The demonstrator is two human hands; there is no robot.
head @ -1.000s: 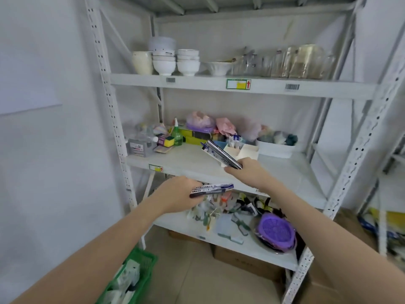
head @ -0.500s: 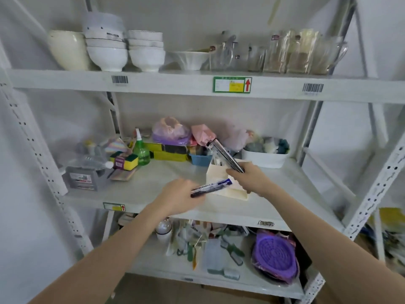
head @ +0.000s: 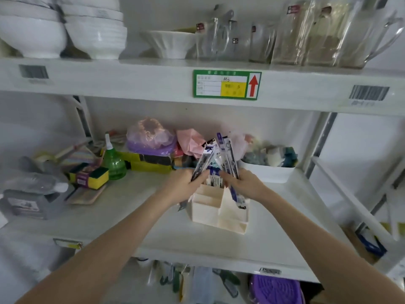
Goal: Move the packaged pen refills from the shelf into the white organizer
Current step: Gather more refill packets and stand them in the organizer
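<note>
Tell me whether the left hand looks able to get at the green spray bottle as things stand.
Probably not straight away: the left hand grips pen refill packs over the white organizer. The green spray bottle stands nearby to its left with open shelf between.

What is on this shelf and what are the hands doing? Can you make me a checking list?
Surface: white middle shelf, bare towards its front edge.
Job's things: white organizer stands on the shelf; packaged pen refills are held upright over its back compartments, one pack already reaching down inside.
Clutter: green bottle, sponges, white tub, pink bag behind.
Grippers: left hand grips one pack; right hand grips several.
Cables: nothing seen.
Surroundings: white bowls and glass jugs on the upper shelf; purple basket below.
</note>
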